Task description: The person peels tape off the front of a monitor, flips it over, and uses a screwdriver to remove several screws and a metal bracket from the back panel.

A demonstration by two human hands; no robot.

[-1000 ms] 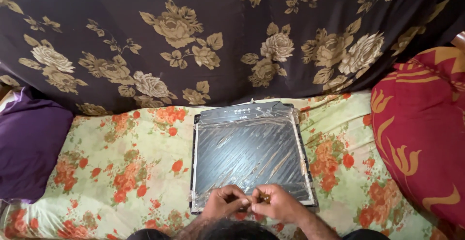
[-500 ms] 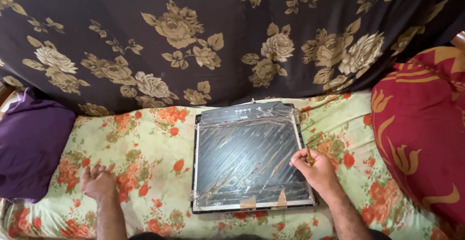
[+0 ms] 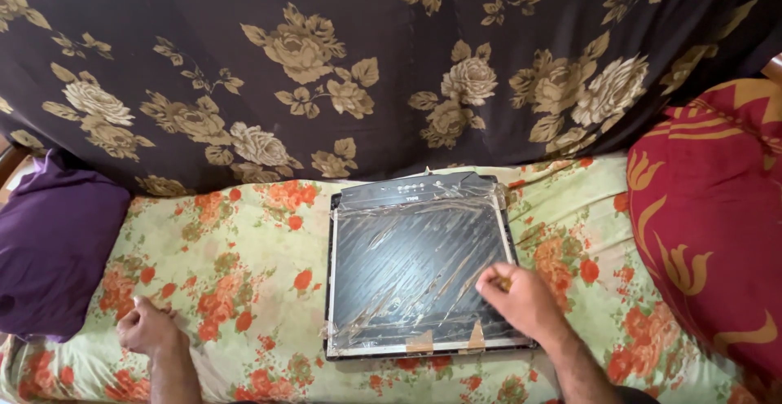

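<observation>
Plastic-wrapped monitor point(image 3: 415, 265) under right hand point(image 3: 521, 300), fingers curled

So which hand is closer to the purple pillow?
Left. The left hand rests on the flowered sheet just right of the purple pillow; the right hand lies far off, on the plastic-wrapped black panel.

A flat, square black screen panel point(image 3: 415, 270), wrapped in clear crinkled plastic film with two tan tape strips point(image 3: 446, 340) at its near edge, lies mid-bedsheet point(image 3: 244, 290), nearer its far edge.
</observation>
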